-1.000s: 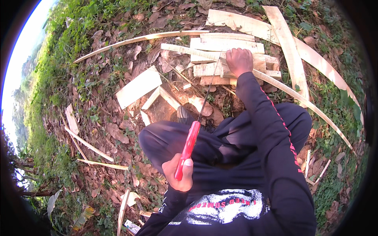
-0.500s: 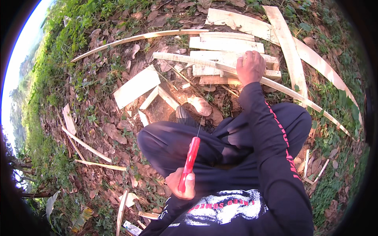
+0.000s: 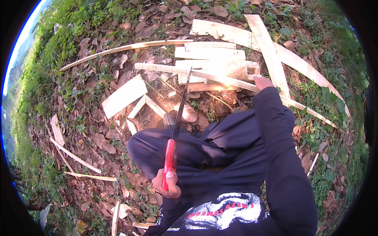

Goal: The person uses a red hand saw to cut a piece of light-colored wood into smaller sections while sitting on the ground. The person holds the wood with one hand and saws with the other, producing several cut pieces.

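My left hand is closed round the red handle of a hand saw. The dark blade points away from me, and its tip crosses a long thin wooden strip. That strip lies across a low stack of pale boards and slopes down to the right. At the right end of the stack, my right hand has its fingers bent onto the strip. Part of its grip is hidden by the hand itself. My crossed legs are just below the strip.
A square board piece and short offcuts lie left of the stack. A curved-looking long strip is behind it. Wide planks cross at the far right. Thin scraps lie among dry leaves at left.
The saw has turned, so its blade shows broader, and its tip now reaches the strip. My right hand has slid rightward along the strip toward the stack's end. The whole view has shifted slightly.
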Demonstrator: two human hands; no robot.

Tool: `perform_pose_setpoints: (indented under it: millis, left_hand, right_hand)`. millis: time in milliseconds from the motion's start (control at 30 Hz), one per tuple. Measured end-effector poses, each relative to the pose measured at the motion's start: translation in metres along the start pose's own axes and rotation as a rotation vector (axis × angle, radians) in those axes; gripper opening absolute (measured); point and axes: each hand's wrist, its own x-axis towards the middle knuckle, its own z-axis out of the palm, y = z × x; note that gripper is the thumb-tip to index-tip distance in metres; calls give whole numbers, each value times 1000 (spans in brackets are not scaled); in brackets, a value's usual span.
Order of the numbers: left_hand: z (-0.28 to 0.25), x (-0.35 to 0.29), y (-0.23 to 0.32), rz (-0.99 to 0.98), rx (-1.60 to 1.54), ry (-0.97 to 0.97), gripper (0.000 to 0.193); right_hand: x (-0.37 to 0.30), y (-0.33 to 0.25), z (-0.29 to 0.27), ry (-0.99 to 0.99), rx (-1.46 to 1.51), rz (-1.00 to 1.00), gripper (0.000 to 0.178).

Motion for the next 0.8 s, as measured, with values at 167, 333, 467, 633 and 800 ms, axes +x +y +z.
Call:
perform_pose_setpoints:
  millis: [167,333,467,633,800]
  left_hand:
    - [-35,-1,15,1,-27,43,43]
    - [-33,-4,28,45,10,21,41]
    - [-36,-10,31,148,-77,78,41]
    - [-70,-19,46,312,-220,260,44]
    - [-81,-19,54,425,-295,241,46]
  right_hand:
    - [-26,-36,-21,366,193,185,70]
    - [-37,-42,-51,546,228,121,72]
    - [-52,-56,-74,582,255,84,69]
    - [-105,-103,-143,714,264,-54,64]
    - [-140,-121,-195,917,299,-260,69]
